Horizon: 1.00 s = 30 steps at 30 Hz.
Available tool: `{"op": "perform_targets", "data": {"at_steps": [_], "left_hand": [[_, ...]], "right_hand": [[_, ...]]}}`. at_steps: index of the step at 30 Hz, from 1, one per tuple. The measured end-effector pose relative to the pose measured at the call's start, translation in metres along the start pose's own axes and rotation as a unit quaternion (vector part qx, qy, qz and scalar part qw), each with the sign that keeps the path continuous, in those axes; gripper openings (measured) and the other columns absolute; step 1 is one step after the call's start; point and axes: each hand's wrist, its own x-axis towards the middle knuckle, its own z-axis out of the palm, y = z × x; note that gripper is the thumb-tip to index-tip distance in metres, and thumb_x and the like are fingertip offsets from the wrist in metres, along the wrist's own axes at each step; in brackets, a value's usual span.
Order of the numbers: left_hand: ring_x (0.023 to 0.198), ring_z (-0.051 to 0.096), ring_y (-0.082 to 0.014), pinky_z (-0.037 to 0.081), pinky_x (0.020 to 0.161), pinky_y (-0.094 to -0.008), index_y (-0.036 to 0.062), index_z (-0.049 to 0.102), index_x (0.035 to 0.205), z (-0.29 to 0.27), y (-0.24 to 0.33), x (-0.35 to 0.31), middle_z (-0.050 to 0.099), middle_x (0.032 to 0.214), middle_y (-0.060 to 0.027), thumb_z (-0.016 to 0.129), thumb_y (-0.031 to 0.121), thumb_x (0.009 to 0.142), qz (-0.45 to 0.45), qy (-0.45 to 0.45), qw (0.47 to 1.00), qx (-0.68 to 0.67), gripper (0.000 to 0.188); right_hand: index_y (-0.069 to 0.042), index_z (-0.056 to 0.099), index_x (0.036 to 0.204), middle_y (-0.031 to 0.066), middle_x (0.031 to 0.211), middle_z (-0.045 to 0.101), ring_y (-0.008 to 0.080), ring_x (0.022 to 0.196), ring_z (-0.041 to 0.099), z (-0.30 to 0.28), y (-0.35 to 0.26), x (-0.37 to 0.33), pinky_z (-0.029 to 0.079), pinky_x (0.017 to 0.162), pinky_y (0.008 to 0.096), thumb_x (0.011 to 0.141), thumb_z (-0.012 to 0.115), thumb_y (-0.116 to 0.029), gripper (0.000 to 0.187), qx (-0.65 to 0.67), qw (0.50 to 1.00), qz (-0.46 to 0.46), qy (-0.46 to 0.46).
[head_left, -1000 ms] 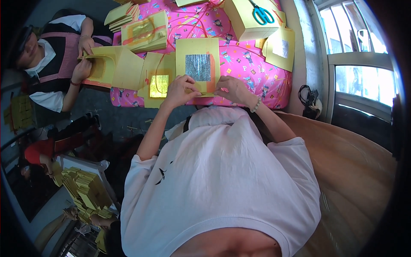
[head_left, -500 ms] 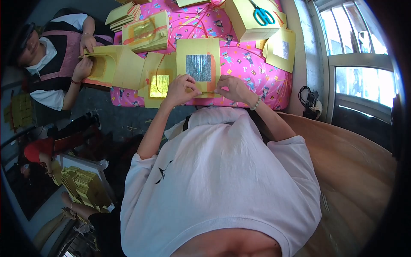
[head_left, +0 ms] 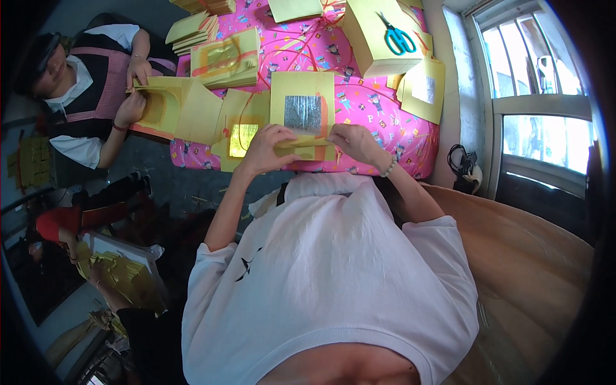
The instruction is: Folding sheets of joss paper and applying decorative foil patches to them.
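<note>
A yellow sheet of joss paper (head_left: 280,96) with a silver foil square (head_left: 302,113) and an orange streak lies before me, its near edge turned up into a narrow fold. On its left, my left hand (head_left: 268,149) touches the fold with curved fingers; the thumb is apart from them, nearer my body. My right hand (head_left: 357,142) pinches the fold's right end between thumb and fingertips. Close by my left hand, another yellow sheet (head_left: 235,115) with a gold foil square (head_left: 244,139) lies partly covered.
Blue-handled scissors (head_left: 399,40) rest on a thick yellow paper stack (head_left: 367,45) at the far right. Other paper stacks (head_left: 224,61) and red cords lie on the pink patterned tablecloth (head_left: 375,106). At left, a co-worker's hands (head_left: 133,102) hold folded yellow paper. A window (head_left: 545,128) stands right.
The view has shifted, so the table sits lower in it. My left thumb and fingers have spread apart. The near fold stands farther from the sheet's bottom edge.
</note>
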Motion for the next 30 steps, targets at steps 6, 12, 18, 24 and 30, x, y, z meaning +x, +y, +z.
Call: {"op": "perform_targets", "data": {"at_steps": [6, 12, 18, 24, 30], "left_hand": [[0.101, 0.061, -0.0305, 0.049, 0.085, -0.0401, 0.0058, 0.046, 0.132, -0.001, -0.022, 0.008, 0.059, 0.118, -0.0152, 0.080, 0.021, 0.073, -0.160, 0.221, 0.948, -0.165, 0.070], [0.131, 0.033, -0.0380, 0.026, 0.109, -0.0516, 0.0038, 0.037, 0.143, 0.017, 0.004, 0.041, 0.042, 0.137, -0.0181, 0.068, 0.021, 0.082, -0.007, 0.365, 0.923, 0.122, 0.070], [0.142, 0.024, -0.0368, 0.018, 0.115, -0.0534, 0.0030, 0.031, 0.148, 0.041, 0.003, 0.065, 0.031, 0.151, -0.0179, 0.057, 0.030, 0.090, -0.015, 0.138, 0.973, 0.184, 0.069], [0.145, 0.020, -0.0355, 0.014, 0.116, -0.0536, 0.0024, 0.027, 0.150, 0.052, -0.014, 0.078, 0.026, 0.154, -0.0195, 0.052, 0.033, 0.092, -0.096, 0.111, 0.972, 0.182, 0.070], [0.144, 0.021, -0.0370, 0.013, 0.116, -0.0545, 0.0002, 0.027, 0.149, 0.054, -0.016, 0.078, 0.026, 0.154, -0.0213, 0.053, 0.032, 0.091, -0.116, 0.087, 0.976, 0.162, 0.071]], "right_hand": [[-0.001, 0.062, 0.084, 0.0174, 0.067, 0.061, 0.0332, 0.063, 0.062, -0.032, 0.003, 0.042, 0.048, 0.060, 0.0430, 0.093, 0.061, -0.029, 0.029, 0.029, 0.998, 0.053, -0.004], [0.001, 0.063, 0.084, 0.0196, 0.067, 0.061, 0.0355, 0.065, 0.062, -0.045, 0.041, 0.094, 0.048, 0.062, 0.0448, 0.093, 0.059, -0.032, 0.034, -0.025, 0.995, 0.092, 0.018], [0.000, 0.062, 0.085, 0.0205, 0.073, 0.064, 0.0371, 0.072, 0.064, -0.043, 0.068, 0.124, 0.049, 0.066, 0.0469, 0.092, 0.059, -0.034, 0.035, -0.073, 0.994, 0.073, 0.027], [-0.003, 0.059, 0.088, 0.0185, 0.082, 0.064, 0.0361, 0.078, 0.065, -0.037, 0.076, 0.136, 0.051, 0.069, 0.0471, 0.092, 0.058, -0.032, 0.030, -0.130, 0.989, 0.057, 0.033], [-0.004, 0.059, 0.089, 0.0125, 0.086, 0.063, 0.0308, 0.081, 0.065, -0.034, 0.070, 0.139, 0.053, 0.070, 0.0427, 0.089, 0.061, -0.027, 0.023, -0.217, 0.975, 0.034, 0.027]]}}
